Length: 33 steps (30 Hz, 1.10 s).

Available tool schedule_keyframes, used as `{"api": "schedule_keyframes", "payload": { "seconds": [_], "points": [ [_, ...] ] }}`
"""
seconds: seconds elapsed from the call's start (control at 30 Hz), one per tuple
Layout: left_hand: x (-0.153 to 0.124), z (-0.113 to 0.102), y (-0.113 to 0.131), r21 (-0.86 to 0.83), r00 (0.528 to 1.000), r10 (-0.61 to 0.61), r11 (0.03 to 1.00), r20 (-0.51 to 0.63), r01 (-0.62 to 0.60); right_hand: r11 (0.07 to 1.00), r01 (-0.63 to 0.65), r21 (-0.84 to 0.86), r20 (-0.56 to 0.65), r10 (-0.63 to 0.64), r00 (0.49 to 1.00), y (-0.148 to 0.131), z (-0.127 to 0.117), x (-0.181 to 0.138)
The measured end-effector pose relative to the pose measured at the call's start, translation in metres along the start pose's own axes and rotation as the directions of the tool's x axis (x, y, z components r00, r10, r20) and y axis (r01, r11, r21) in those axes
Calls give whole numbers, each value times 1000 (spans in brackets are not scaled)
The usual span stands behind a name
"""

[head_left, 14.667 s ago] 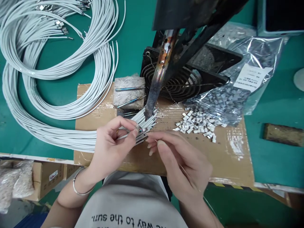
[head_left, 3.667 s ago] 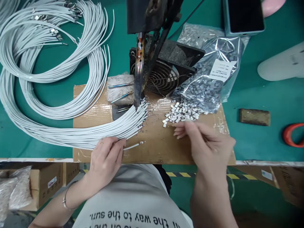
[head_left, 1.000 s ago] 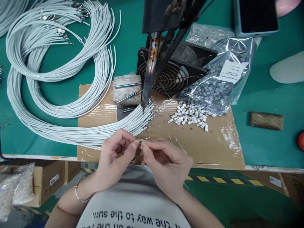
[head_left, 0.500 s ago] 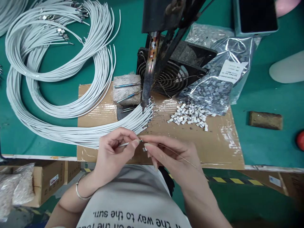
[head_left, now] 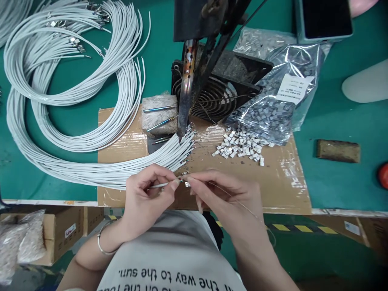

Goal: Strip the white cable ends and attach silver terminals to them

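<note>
My left hand [head_left: 151, 198] is closed in a pinch on a white wire [head_left: 159, 185], close to its end. My right hand [head_left: 222, 194] pinches a thin strand of solder wire [head_left: 247, 208], which trails over the hand toward the wrist. Both sets of fingertips almost meet, and a small metal terminal [head_left: 187, 184] shows between them. Which fingers carry that terminal I cannot tell. Just beyond my hands lies a bundle of white wires [head_left: 91, 171], its ends under the downward-pointing soldering iron [head_left: 183, 117].
Loose metal terminals [head_left: 239, 147] lie on the cardboard sheet [head_left: 273, 186], beside a clear bag [head_left: 273, 117] of more. A black fan [head_left: 212, 101] stands behind the iron. Coiled wires [head_left: 72, 97] fill the left, near a wrapped block [head_left: 159, 115]. At right are a brown block [head_left: 338, 151] and phone [head_left: 327, 20].
Both hands stay close together, with the right fingertips slightly higher. The metal piece between the fingertips has moved up slightly and shows more clearly. The whole view has shifted a little.
</note>
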State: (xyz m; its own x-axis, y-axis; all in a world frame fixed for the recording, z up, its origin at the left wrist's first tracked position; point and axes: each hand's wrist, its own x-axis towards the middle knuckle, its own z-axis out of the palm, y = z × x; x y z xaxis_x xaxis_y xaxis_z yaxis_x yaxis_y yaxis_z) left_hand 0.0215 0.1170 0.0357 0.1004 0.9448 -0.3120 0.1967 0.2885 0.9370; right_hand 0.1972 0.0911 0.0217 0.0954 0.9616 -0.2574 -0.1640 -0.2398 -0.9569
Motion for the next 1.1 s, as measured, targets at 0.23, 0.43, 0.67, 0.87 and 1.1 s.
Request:
{"api": "schedule_keyframes", "payload": {
  "seconds": [0.23,0.43,0.67,0.87,1.1],
  "points": [
    [5,-8,5,-168,982,-150,972,111,167,978,186,-98,7,-186,982,8,-1,6],
    [5,-14,9,-251,963,-187,940,194,233,948,299,-110,103,-289,952,5,0,9],
    [4,-19,14,-294,939,-222,909,262,297,865,477,-154,229,-439,869,7,-8,12],
    [6,-20,11,-280,934,-212,914,287,293,684,662,-306,349,-567,746,5,-19,15],
    [5,-18,9,-250,929,-192,928,316,276,701,605,-378,211,-572,793,-3,-25,18]
  ]
}}
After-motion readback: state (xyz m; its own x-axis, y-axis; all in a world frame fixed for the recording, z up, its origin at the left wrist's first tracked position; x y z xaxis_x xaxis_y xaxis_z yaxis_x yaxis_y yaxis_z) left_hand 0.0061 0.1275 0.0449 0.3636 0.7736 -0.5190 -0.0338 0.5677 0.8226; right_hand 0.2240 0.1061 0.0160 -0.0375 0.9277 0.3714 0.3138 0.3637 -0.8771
